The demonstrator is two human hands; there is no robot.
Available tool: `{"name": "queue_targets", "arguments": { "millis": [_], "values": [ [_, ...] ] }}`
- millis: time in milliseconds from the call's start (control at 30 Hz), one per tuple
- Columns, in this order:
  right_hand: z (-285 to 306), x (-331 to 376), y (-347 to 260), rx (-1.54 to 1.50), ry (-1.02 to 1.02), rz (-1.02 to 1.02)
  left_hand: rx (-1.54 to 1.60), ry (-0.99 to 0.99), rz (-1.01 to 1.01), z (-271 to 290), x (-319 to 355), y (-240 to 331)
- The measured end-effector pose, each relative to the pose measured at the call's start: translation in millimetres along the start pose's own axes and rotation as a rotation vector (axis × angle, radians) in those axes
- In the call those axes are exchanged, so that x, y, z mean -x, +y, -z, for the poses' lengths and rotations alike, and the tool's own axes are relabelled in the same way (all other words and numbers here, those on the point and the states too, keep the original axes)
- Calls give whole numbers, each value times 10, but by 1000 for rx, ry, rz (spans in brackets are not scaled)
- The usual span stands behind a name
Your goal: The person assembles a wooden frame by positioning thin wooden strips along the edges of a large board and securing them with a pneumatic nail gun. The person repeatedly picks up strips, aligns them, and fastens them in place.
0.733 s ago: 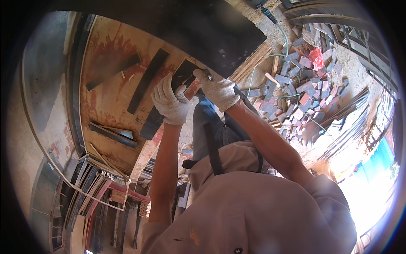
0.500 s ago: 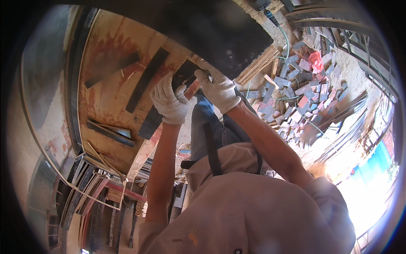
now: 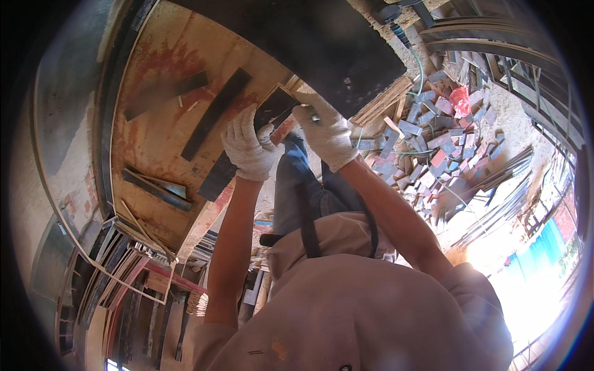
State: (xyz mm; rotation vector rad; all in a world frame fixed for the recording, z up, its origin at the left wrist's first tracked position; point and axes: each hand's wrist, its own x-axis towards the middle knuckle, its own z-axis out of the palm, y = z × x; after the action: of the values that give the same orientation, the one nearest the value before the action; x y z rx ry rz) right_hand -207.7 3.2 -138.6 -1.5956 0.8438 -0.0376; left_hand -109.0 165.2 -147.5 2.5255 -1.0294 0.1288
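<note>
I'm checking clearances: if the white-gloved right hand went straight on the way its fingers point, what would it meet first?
Probably the small black flat board by the right hand itself; beyond it seems to lie the large black flat panel, though depth is unclear from this single view.

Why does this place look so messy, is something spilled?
Maybe: reddish stains splotch the wooden board beyond the left hand; I can't tell what made them. On the right, blocks lie jumbled at all angles, with a crumpled red thing among them.
</note>
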Motion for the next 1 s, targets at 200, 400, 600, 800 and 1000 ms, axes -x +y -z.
{"name": "queue_targets", "arguments": {
  "millis": [200, 400, 600, 800, 1000],
  "values": [
    [1117, -687, 412, 430, 425, 393, 8, 13, -33, -21, -29, -18],
    [1705, -2231, -37, 1095, 425, 530, 34, -22, 17, 89, -37, 50],
    [1409, -3199, -246, 1150, 126, 182, 52, -17, 51, 47, 19, 11],
    [1298, -3932, 130, 977, 159, -87, 81, -96, 121, 111, 9, 68],
    [2064, -3693, -12, 772, -97, -13, 97, -92, 136, 109, -5, 61]
  ]
}}
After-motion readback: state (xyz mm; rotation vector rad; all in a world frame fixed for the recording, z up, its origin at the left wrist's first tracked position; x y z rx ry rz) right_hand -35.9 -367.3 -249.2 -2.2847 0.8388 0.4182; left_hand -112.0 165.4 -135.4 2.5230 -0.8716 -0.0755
